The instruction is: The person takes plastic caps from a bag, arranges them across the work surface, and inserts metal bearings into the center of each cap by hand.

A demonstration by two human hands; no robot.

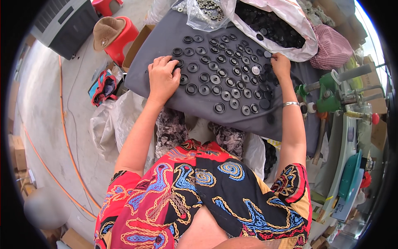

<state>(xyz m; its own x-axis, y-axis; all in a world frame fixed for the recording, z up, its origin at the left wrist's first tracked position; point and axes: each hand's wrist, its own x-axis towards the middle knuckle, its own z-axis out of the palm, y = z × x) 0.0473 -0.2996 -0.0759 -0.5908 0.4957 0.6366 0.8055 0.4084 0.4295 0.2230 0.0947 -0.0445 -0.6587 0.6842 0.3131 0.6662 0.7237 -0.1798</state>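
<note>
grey cloth-covered surface (153,79) lies over the person's knees, and on it black round caps (226,81) are set in rows, hollow side up. left hand (162,76) rests with bent fingers on the caps at the left end of the rows, right hand (281,64) touches the right end; whether either pinches a cap, i cannot tell. to do it well, i think each cap should go close beside its neighbour, taken from the white bag (286,25) of caps behind.

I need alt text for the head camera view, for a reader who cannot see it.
Seen from above, a person's left hand and right hand rest on a grey cloth-covered board among rows of black round caps. A white bag of black caps lies open at the far edge, and a green hand press stands to the right.
</note>
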